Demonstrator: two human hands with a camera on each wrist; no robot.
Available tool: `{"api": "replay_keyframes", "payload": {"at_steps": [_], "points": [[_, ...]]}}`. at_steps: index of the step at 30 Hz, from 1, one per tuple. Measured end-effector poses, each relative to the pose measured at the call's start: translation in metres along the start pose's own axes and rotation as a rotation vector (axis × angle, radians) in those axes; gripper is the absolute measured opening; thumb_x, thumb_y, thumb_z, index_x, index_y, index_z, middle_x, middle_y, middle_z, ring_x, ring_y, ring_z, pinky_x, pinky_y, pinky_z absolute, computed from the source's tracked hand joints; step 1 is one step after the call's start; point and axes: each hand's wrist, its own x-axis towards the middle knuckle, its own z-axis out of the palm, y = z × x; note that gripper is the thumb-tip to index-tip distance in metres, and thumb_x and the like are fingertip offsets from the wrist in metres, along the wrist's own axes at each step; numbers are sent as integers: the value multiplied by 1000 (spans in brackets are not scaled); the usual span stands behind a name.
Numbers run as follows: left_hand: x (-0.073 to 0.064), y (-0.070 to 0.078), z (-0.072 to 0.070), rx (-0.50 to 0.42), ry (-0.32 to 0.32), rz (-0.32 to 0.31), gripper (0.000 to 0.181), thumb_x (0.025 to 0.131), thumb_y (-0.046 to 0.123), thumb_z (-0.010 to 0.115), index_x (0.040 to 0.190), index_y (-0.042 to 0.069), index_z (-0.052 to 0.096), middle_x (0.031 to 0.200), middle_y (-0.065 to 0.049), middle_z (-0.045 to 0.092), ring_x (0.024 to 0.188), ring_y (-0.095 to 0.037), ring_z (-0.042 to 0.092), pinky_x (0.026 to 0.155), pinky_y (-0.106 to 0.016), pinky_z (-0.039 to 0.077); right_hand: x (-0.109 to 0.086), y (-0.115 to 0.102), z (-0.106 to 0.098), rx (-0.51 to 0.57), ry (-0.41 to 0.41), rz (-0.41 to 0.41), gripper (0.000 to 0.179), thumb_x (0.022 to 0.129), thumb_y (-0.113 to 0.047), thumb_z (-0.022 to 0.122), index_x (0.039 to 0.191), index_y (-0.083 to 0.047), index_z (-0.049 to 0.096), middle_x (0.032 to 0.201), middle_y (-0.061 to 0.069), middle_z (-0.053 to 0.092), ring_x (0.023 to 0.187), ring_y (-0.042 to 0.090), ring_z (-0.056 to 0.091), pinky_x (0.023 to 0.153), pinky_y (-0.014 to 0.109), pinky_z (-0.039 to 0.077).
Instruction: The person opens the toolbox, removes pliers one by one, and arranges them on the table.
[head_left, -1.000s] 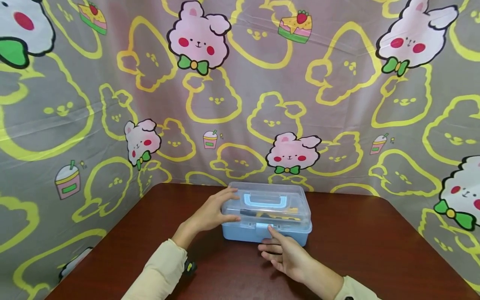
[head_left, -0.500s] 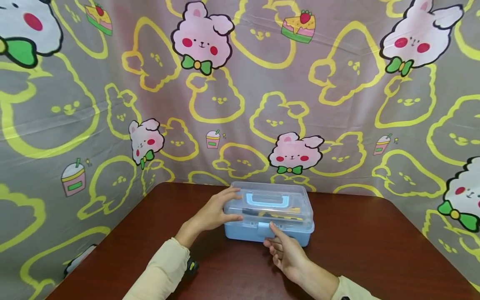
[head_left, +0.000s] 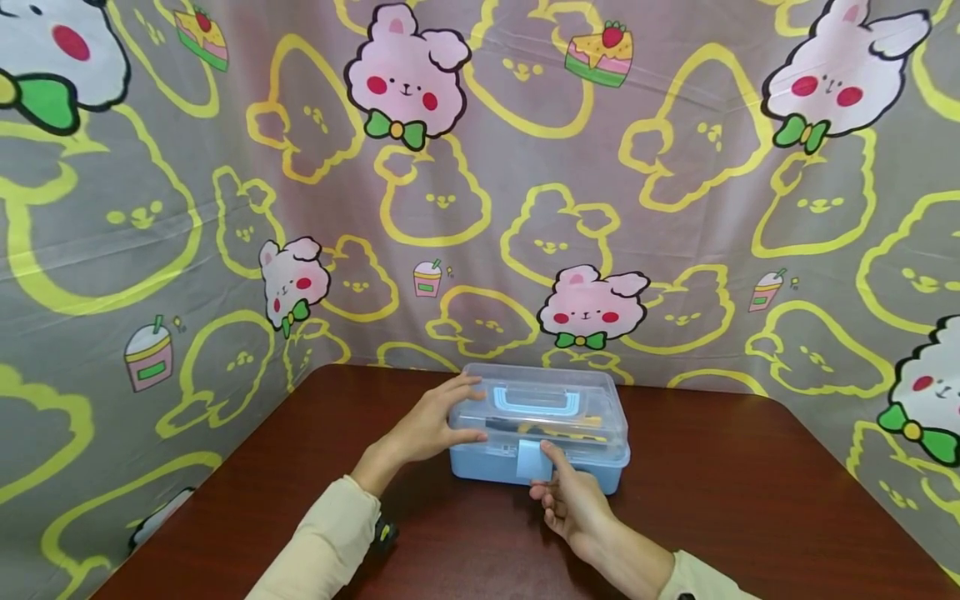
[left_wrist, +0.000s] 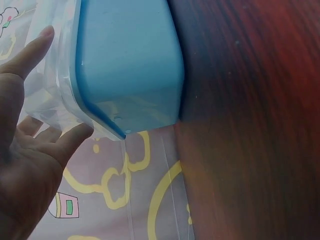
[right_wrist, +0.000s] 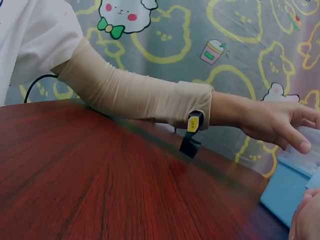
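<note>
A small storage box with a light blue base [head_left: 487, 465] and a clear lid [head_left: 540, 375] stands on the table. Its lid carries a light blue handle [head_left: 536, 402] and looks closed; dark and yellow items show through it. My left hand [head_left: 427, 421] holds the lid's left end, thumb on the front and fingers spread over the top and side. At the box's front my right hand [head_left: 581, 508] pinches the light blue latch [head_left: 532, 460], thumb at its right edge and fingers curled below. The latch tilts outward. In the right wrist view, only part of my right hand [right_wrist: 307, 220] shows.
The dark red wooden table [head_left: 697, 467] extends around the box. A patterned curtain [head_left: 480, 250] with cartoon rabbits hangs behind and at the sides. A small black and yellow device [right_wrist: 194, 125] sits on my left wrist.
My right hand's fingers have curled in under the latch, and the latch has swung outward from the box's front. The left hand has kept its place on the lid.
</note>
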Motion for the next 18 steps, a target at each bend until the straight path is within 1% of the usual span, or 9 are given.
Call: {"api": "replay_keyframes", "payload": {"at_steps": [2,8,14,18], "points": [[0,0,0,2,1,0,63,87,33,87,138,5,64,155,-14,47,150,-37,29,113,-54,36,0,-1,0,-2,-7,3,69,88,-62,74,101,6,65,70,2,66,54,3,49,55,21,44],[0,-1,0,-1,4,5,63,87,33,87,138,6,64,155,-14,47,150,-37,29,112,-54,37,-2,-1,-1,-4,-28,16,68,88,-59,74,108,5,61,74,3,67,57,4,49,58,22,44],[1,-2,0,-10,4,3,63,87,33,87,139,5,64,155,-13,47,151,-36,28,112,-54,36,-3,-2,-2,-3,-44,22,61,88,-57,74,103,0,58,77,3,68,58,5,50,58,23,43],[0,-2,0,-13,3,-4,64,87,34,87,139,5,64,155,-13,47,151,-37,28,112,-55,36,-4,-1,-3,-8,-72,34,61,90,-55,72,109,1,56,80,3,69,60,6,52,59,23,43]]}}
